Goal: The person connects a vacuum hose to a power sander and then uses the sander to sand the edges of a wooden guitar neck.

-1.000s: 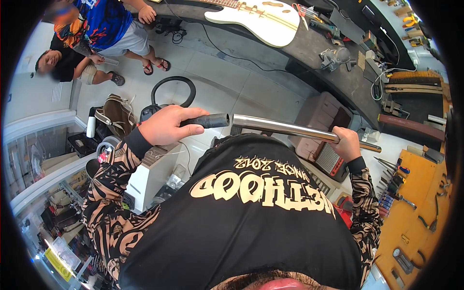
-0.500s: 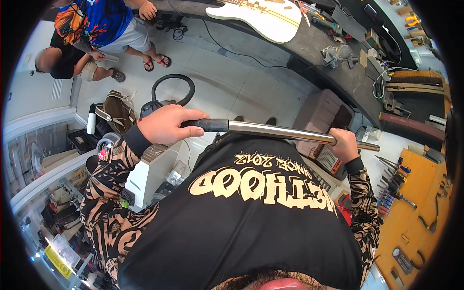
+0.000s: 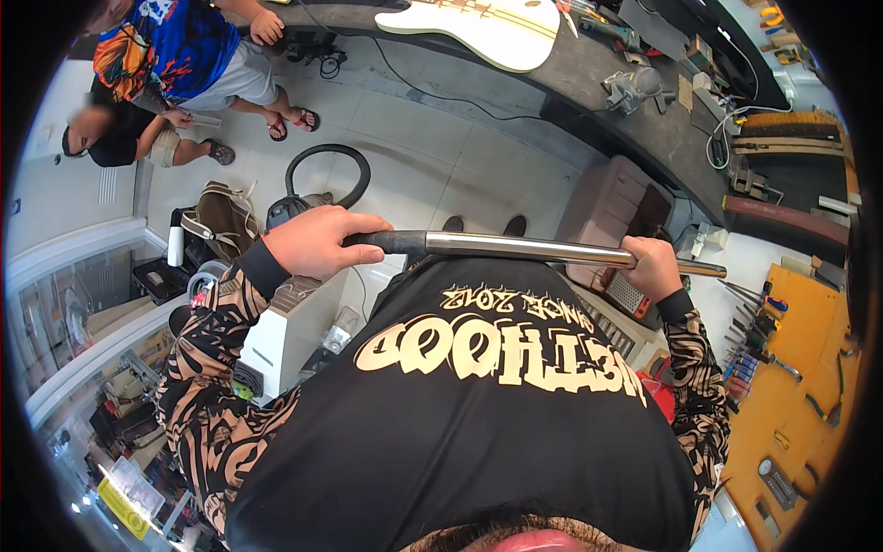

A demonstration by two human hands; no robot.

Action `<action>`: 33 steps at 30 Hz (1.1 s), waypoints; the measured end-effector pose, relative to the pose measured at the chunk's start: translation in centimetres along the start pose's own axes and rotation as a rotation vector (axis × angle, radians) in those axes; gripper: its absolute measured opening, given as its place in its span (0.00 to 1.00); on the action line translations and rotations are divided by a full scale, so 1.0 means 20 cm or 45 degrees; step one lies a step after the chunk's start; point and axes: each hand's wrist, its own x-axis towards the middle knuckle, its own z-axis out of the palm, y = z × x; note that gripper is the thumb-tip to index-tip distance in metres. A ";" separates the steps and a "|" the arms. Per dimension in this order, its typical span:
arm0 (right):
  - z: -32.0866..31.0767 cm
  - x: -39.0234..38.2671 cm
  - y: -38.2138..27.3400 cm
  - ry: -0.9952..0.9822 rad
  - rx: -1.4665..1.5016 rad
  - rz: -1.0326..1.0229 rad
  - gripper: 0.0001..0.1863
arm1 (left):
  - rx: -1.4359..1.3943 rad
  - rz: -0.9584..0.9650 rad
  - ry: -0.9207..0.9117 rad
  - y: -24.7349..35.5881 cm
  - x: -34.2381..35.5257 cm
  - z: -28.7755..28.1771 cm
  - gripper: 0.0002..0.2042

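A shiny metal vacuum cleaner tube [image 3: 524, 246] lies crosswise in front of my black shirt, tilted slightly down to the right. My left hand [image 3: 317, 241] is closed around the black end piece [image 3: 400, 242], thumb and forefinger stretched along it. Further along, my right hand [image 3: 651, 267] wraps the metal part near its far end, which sticks out past the fist. Beyond my left hand, a dark vacuum cleaner [image 3: 287, 210] stands on the floor, partly hidden by that hand. Its black hose [image 3: 363, 175] curves up in a loop.
A dark workbench [image 3: 589, 101] with a pale guitar body [image 3: 497, 32] and power tools runs along the far side. Right is a wooden tool board [image 3: 773, 386]. An open brown bag [image 3: 221, 221] and glass cabinet [image 3: 83, 322] stand left. Two people [image 3: 166, 55] are far left.
The view has shifted slightly, so the bench and guitar body appear a little further left and higher. Both hands keep their hold on the tube, which has barely moved.
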 end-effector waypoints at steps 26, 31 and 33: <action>-0.67 0.33 0.29 1.270 2.508 -0.035 0.23 | -0.159 0.334 0.306 0.21 0.52 0.28 0.27; -0.51 0.34 0.41 1.199 2.840 -0.039 0.26 | -0.368 0.215 0.172 0.24 0.51 0.33 0.26; -0.45 0.39 0.40 1.163 3.048 -0.015 0.27 | -0.409 0.228 0.188 0.26 0.49 0.35 0.26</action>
